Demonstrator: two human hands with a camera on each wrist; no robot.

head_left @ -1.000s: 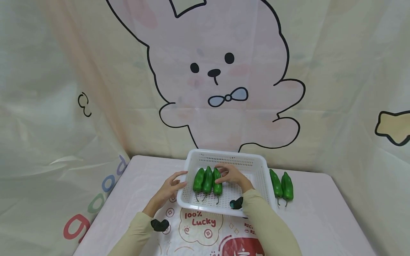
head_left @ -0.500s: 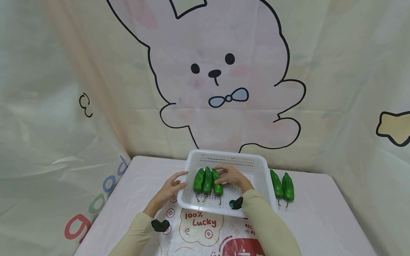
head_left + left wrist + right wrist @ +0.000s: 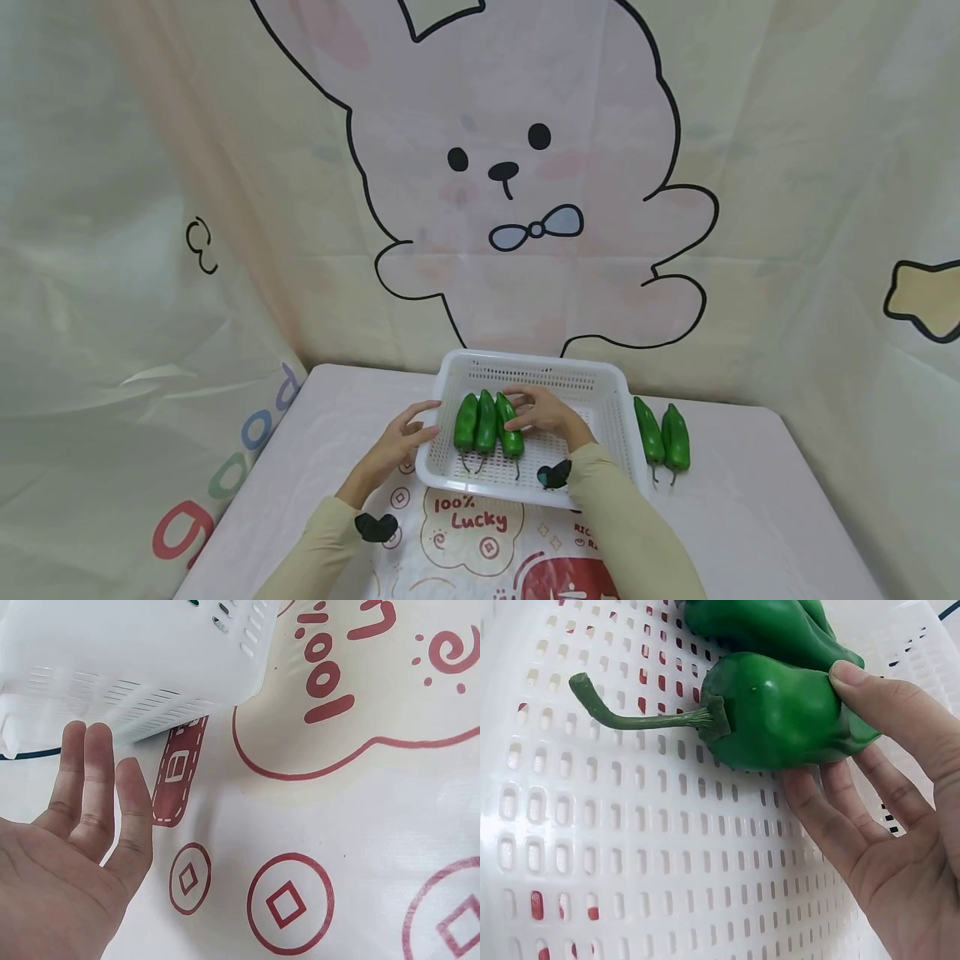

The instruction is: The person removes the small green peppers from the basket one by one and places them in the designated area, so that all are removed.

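Three green peppers lie side by side in a white perforated plastic basket (image 3: 487, 490), stems toward the person. My right hand (image 3: 549, 414) reaches into it and holds the rightmost pepper (image 3: 513, 443) between thumb and fingers. Up close in the right wrist view, the thumb presses on top of this pepper (image 3: 772, 712), while the other fingers lie along its side. A neighbouring pepper (image 3: 757, 622) lies right behind it. My left hand (image 3: 395, 443) is at the basket's left side, and in the left wrist view its extended fingertips (image 3: 97, 739) meet the outer wall.
Two more green peppers (image 3: 650, 433) lie on the table just right of the basket. The table cover (image 3: 480, 533) carries red print. A cartoon-printed curtain (image 3: 525, 283) stands behind the table, with further sheets at both sides.
The right pepper has tilted slightly, its stem end shifting a little to the right and its tip to the left. Both hands have stayed almost in place.
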